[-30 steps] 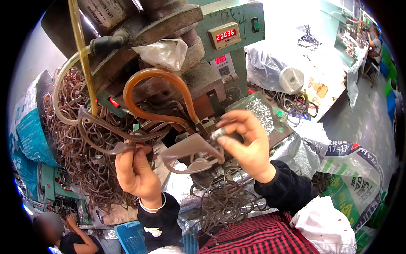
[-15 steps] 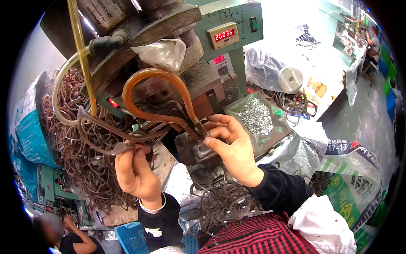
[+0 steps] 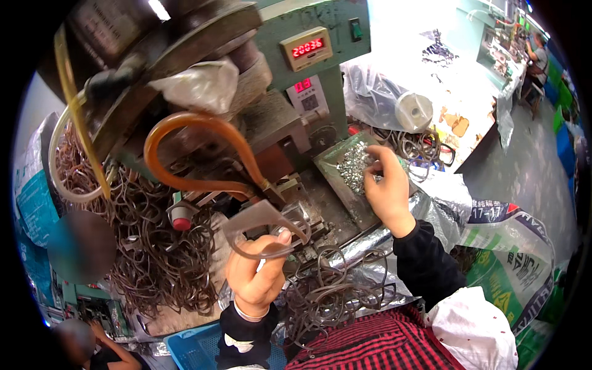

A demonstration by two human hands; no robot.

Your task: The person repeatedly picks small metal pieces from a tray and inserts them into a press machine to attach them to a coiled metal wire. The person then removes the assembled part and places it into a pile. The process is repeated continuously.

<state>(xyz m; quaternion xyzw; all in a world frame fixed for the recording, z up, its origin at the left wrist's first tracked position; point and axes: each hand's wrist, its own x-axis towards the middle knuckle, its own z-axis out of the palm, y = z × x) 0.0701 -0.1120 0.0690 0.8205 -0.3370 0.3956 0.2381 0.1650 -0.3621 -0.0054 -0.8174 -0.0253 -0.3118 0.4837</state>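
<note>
My left hand is closed on a translucent brown plastic eyeglass frame, pinching its rim and holding it up in front of the machine's fixture. My right hand reaches over a heap of small silvery metal parts on a greenish tray. Its thumb and fingertips are drawn together at the heap's edge, and whatever lies between them is too small to make out. An orange hose loops down to the fixture of the green machine, just beyond the frame.
A large heap of brown frames spreads at the left; more frames lie before me. A red button stands beside the machine. A blue basket is at lower left. Other people sit at far right and lower left.
My right hand has left the machine's fixture and moved right to the metal parts. My left hand has brought the eyeglass frame rightward and nearer. The view has shifted slightly.
</note>
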